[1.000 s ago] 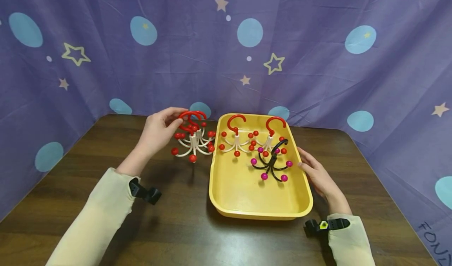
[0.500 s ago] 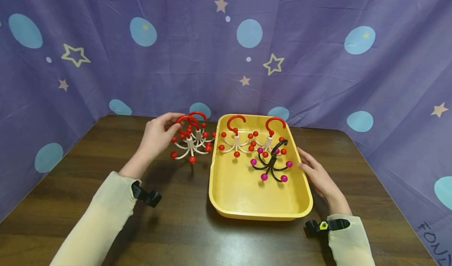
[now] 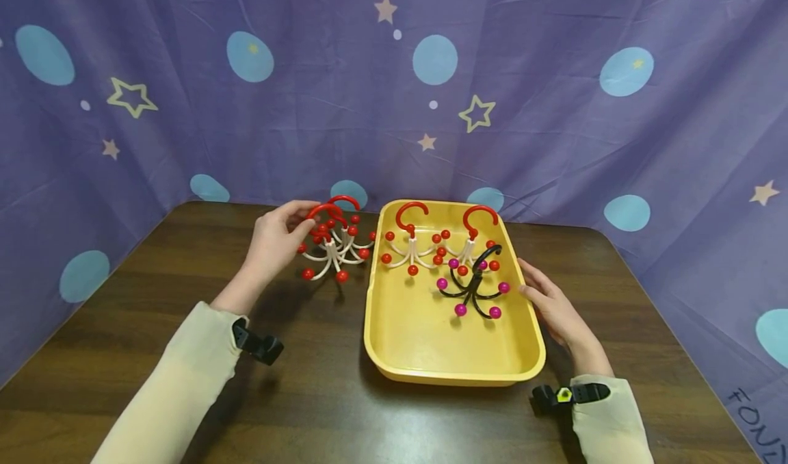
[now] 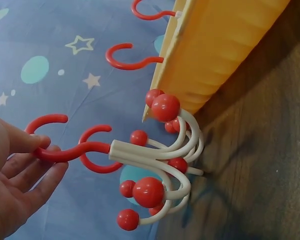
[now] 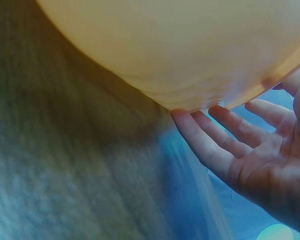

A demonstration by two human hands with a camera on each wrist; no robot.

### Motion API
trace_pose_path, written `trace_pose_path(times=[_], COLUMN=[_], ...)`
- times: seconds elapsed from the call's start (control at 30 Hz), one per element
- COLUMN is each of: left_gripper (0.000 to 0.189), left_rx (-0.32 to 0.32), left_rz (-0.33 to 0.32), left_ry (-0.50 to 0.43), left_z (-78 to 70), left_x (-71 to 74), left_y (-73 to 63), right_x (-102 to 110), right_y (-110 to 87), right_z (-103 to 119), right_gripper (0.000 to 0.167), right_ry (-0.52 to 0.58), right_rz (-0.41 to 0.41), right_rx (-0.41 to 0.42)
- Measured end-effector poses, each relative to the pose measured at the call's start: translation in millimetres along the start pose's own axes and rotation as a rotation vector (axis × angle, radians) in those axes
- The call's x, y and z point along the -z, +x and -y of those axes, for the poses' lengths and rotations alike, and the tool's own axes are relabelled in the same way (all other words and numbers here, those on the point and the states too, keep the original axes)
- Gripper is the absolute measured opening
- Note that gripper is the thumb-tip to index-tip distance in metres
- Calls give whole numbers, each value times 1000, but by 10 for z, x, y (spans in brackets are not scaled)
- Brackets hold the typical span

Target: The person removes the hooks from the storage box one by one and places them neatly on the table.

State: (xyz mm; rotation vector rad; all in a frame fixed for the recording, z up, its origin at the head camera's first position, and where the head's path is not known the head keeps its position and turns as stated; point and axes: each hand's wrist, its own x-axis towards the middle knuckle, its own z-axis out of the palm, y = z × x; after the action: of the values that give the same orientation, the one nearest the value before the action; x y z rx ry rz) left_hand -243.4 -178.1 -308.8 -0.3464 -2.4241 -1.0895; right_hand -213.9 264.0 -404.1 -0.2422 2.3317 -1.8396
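Fingers of the right hand (image 3: 557, 310), nearly straight and unclenched, rest against the outer right wall of the yellow tray (image 3: 406, 327), with the thumb at its rim. The broadest free room shows on the tray's near floor and on the tabletop (image 3: 308, 389) to its left. Within the tray, a black hanger (image 3: 474, 287) sits toward that right wall. Farther off, the left hand (image 3: 271, 241) pinches the red hook (image 4: 72, 151) of a white hanger (image 4: 132, 152), just left of the tray; its long axis is roughly upright, the arms below the fingers, the tray's raised rim between it and the tray floor. The left hand is much the nearer one. Whether the hanger's underside meets the tabletop cannot be told. A second white hanger (image 3: 345, 236) is just behind, partly hidden. At the tray's back, a third white hanger (image 3: 412, 246) and a fourth white hanger (image 3: 470, 248) stand side by side before the purple curtain (image 3: 345, 108).
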Motion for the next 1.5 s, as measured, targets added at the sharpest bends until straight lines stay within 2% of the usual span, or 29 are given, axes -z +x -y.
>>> trace_pose_path(times=[0.3, 0.53, 0.77, 1.13, 1.5], left_gripper=[28, 28, 28, 27, 26], left_rx=[-41, -19, -7, 5, 32], left_rz=[8, 14, 33, 92, 82], left_ry=[-38, -49, -43, -5, -27], left_z=[-90, -101, -37, 83, 156], left_x=[6, 39, 78, -87, -166], left_y=[-31, -89, -106, -181, -180], right_x=[9, 7, 17, -3, 3], right_y=[2, 3, 0, 4, 9], right_z=[14, 4, 15, -12, -11], right_gripper=[57, 57, 57, 57, 57], right_ry=[0, -1, -1, 32, 26], right_rz=[-6, 0, -5, 5, 7], right_rx=[-1, 1, 1, 5, 3])
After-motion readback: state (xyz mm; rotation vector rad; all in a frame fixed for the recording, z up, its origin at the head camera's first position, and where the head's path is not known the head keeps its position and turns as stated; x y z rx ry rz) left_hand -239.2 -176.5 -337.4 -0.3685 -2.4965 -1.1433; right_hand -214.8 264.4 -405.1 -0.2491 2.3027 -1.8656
